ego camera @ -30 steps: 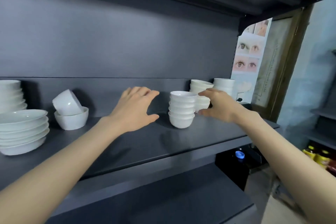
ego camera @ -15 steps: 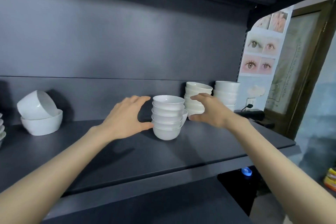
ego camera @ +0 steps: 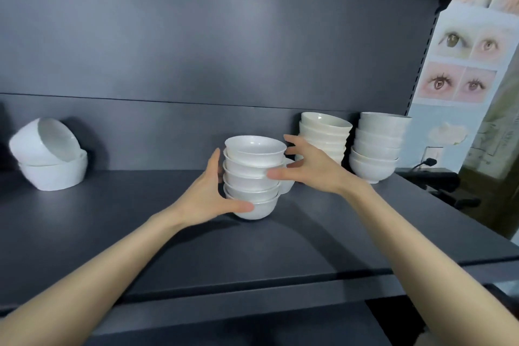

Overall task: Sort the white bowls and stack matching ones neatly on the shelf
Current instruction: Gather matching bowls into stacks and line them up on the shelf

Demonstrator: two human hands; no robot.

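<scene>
1. The stack of small bowls [ego camera: 254, 177] stands mid-shelf on the dark, matt shelf [ego camera: 280, 255]; it holds about five round, glossy white bowls with thin rims, nested not quite true, so the rims step slightly.
2. The left hand [ego camera: 207, 199] holds the stack from its left; the thumb crosses the front of the lowest bowl, and the fingers run up the far side, mostly hidden behind the bowls.
3. The right hand [ego camera: 311, 168] is spread wide at the stack's right; its thumb tip lies against the rims halfway up; the bent fingers fan out beside the top rim, and whether they touch it cannot be told.
4. Another small white bowl [ego camera: 287, 187] sits just behind the stack, mostly covered by it and by the right hand.
5. Two taller stacks of deeper, cream-white bowls stand at the back right: the nearer stack [ego camera: 323, 135], its top bowl tilted and its base hidden by the right hand, and the corner stack [ego camera: 376, 146] beside it.
6. Far left, a wide white bowl [ego camera: 53, 174] carries a tipped bowl [ego camera: 45, 140] lying on its side.
7. Beyond the shelf's right end hangs a poster of eyes [ego camera: 466, 64]; a black object [ego camera: 438, 180] below it is too dim to name.
</scene>
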